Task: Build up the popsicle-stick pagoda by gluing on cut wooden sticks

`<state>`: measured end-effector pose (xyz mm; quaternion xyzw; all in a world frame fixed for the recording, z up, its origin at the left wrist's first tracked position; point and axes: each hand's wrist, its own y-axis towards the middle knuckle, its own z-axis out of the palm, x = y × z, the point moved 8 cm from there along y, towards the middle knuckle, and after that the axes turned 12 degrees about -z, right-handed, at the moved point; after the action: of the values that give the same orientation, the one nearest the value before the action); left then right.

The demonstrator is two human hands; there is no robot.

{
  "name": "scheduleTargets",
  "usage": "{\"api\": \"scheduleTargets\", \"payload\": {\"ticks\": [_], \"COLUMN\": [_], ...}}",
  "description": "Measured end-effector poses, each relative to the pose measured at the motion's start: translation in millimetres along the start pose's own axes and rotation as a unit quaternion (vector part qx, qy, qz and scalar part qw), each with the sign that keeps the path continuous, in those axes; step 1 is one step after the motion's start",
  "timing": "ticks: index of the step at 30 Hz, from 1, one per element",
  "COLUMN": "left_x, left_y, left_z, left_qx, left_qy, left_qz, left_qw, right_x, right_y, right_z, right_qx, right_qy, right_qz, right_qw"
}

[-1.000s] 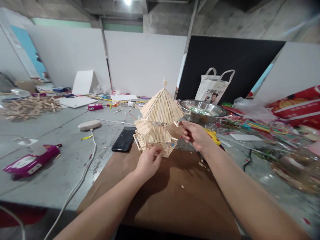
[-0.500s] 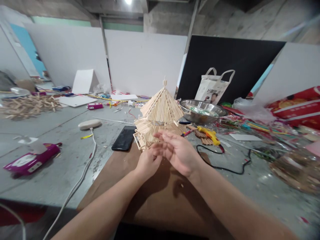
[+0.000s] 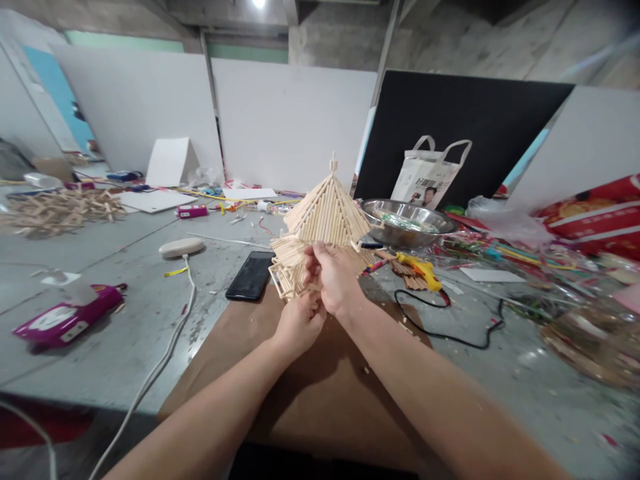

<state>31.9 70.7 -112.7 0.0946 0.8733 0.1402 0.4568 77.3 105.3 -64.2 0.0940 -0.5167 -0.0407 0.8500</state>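
Observation:
A pavilion model built of thin pale wooden sticks stands in front of me, with a steep pointed roof and a lower tier with small railings. My left hand is closed low at the model's front edge, fingertips pinched together; what they hold is too small or hidden to make out. Just above and to the right, my right hand is closed too, thumb upward and fingers curled against the front of the lower tier. It covers part of that tier, and whatever lies between its fingers is hidden.
Brown paper lies under my forearms. A black phone is left of the model. To the right are a yellow glue gun with a black cord and a steel bowl. A purple power strip and white cable occupy the left.
My right hand has swung left and its looser fingers have closed in against the model's front. My left hand stays almost where it was.

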Motion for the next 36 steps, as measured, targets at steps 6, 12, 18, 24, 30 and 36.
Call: {"api": "scheduleTargets", "payload": {"ticks": [6, 12, 18, 24, 30, 36], "left_x": [4.3, 4.9, -22.3, -23.5, -45.1, -77.7], "left_y": [-3.9, -7.9, -8.0, -1.0, -8.4, -29.6], "left_z": [-2.9, 4.1, 1.3, -20.3, -42.0, -39.6], "left_qx": [0.011, 0.133, 0.266, 0.211, 0.100, 0.085], "left_qy": [-0.097, -0.436, -0.659, -0.659, -0.307, -0.006], "left_qz": [-0.016, -0.151, -0.177, -0.189, -0.069, 0.133], "left_qw": [0.995, 0.877, 0.680, 0.697, 0.944, 0.987], "right_x": [9.8, -4.2, -23.1, -31.1, 2.6, 64.2], "right_y": [-34.8, -84.8, -94.5, -92.4, -67.8, -40.9], "right_z": [-1.2, -20.5, -41.1, -53.5, -63.2, -24.5], "right_qx": [0.128, 0.283, 0.294, 0.310, 0.214, 0.176], "right_qy": [-0.098, -0.248, -0.309, -0.333, -0.351, -0.395], "right_qz": [-0.004, 0.043, 0.094, 0.105, 0.000, -0.169], "right_qw": [0.987, 0.926, 0.900, 0.884, 0.912, 0.886]}}
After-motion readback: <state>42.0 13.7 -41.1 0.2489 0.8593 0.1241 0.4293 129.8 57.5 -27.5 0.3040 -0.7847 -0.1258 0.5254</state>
